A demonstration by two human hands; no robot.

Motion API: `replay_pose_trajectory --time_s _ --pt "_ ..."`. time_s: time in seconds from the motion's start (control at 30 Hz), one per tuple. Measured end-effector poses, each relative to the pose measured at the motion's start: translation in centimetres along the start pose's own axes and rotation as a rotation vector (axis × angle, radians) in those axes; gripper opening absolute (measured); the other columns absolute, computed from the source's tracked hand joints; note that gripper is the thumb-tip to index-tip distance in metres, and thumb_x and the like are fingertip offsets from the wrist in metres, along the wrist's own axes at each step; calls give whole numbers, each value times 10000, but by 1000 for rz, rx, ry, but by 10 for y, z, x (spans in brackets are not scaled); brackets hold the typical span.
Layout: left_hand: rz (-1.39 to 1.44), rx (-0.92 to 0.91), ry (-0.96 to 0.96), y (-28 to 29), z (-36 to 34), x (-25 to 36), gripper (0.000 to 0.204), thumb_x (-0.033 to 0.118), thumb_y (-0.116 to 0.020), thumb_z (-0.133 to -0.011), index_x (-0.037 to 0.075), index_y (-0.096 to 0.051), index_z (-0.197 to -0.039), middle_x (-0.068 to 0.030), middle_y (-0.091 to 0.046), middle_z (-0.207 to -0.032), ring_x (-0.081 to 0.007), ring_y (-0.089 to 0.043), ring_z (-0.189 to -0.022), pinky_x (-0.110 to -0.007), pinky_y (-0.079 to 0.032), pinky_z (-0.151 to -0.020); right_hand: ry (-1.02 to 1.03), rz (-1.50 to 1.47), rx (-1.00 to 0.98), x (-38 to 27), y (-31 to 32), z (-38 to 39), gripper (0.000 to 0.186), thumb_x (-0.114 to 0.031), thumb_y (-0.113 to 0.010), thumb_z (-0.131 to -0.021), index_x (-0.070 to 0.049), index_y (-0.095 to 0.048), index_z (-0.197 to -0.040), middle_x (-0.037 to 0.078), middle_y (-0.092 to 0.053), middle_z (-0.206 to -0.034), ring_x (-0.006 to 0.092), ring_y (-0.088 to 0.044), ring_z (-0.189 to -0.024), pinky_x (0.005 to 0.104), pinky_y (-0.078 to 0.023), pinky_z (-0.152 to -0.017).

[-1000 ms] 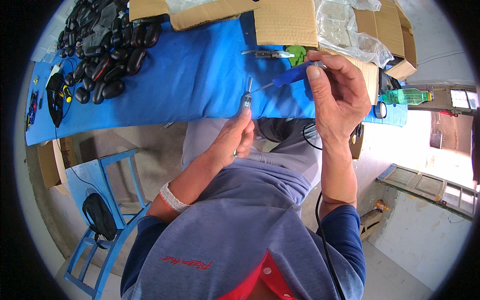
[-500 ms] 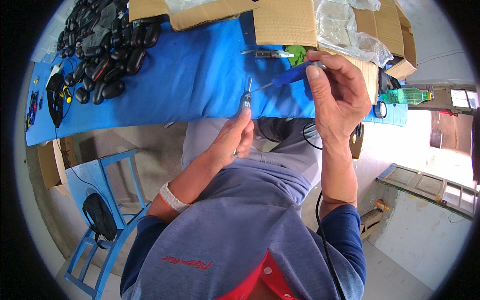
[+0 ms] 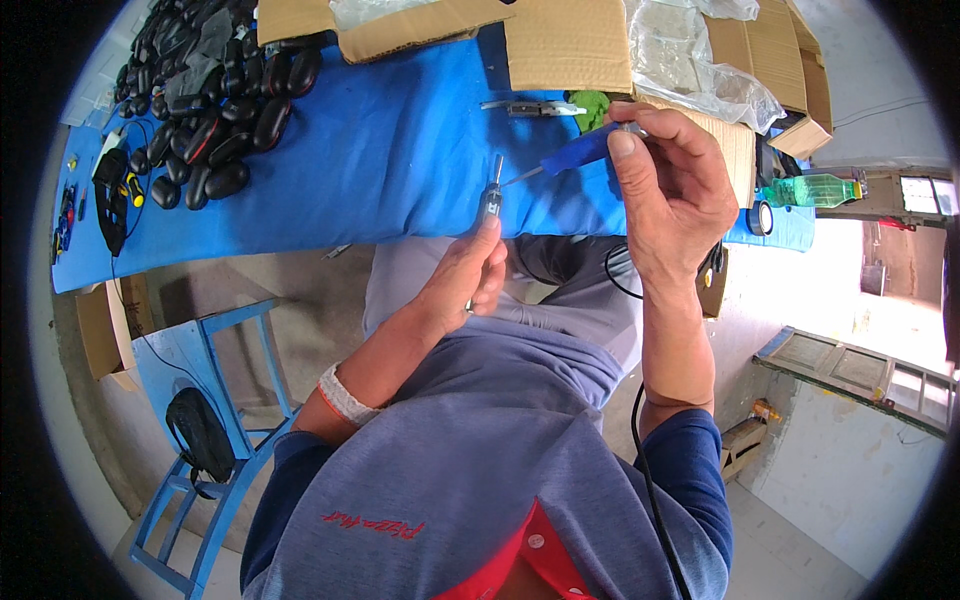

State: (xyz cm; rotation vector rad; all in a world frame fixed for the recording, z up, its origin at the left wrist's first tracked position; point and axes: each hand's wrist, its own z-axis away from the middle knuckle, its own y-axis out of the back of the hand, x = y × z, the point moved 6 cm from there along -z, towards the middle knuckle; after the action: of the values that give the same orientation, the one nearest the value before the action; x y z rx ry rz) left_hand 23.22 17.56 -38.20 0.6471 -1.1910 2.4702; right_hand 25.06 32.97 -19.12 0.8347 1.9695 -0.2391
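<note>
My left hand (image 3: 462,275) is closed round a small dark cylindrical device with a thin metal rod (image 3: 492,200) standing up from its top. My right hand (image 3: 682,195) pinches the end of a screwdriver (image 3: 577,152) with a blue handle. The screwdriver's thin shaft points left and down, and its tip meets the side of the device near the base of the rod. Both hands are raised over the near edge of the blue-covered table (image 3: 400,150). The ends of my left fingers are partly hidden.
Many black rounded cases (image 3: 230,140) pile up at the far left. Beyond my hands lie a metal tool (image 3: 535,108), a green cloth (image 3: 592,108) and open cardboard boxes (image 3: 568,50). A green bottle (image 3: 815,191) and a tape roll (image 3: 761,218) are at right; a blue chair (image 3: 190,370) stands lower left.
My right hand and the screwdriver have shifted very slightly left. The device in my left hand appears turned a little; the screwdriver tip stays against it.
</note>
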Motion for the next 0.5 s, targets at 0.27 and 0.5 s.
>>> replay_pose_trajectory --time_s 0.27,0.5 --pt "-2 0 -2 1 -1 -1 493 611 -431 -954 153 -410 -774 26 -377 -548 -71 -334 -431 -237 -268 -396 30 3 12 0 3 -3 229 39 -693 -839 36 -618 -1056 119 -678 -1026 146 -645 -930 266 -535 -832" --pt "2 -1 -5 2 -2 -2 493 610 -428 -956 155 -407 -768 27 -374 -545 -71 -331 -431 -239 -266 -398 33 15 12 1 2 -2 225 36 -696 -839 33 -618 -1050 112 -680 -1027 143 -643 -930 261 -532 -827"
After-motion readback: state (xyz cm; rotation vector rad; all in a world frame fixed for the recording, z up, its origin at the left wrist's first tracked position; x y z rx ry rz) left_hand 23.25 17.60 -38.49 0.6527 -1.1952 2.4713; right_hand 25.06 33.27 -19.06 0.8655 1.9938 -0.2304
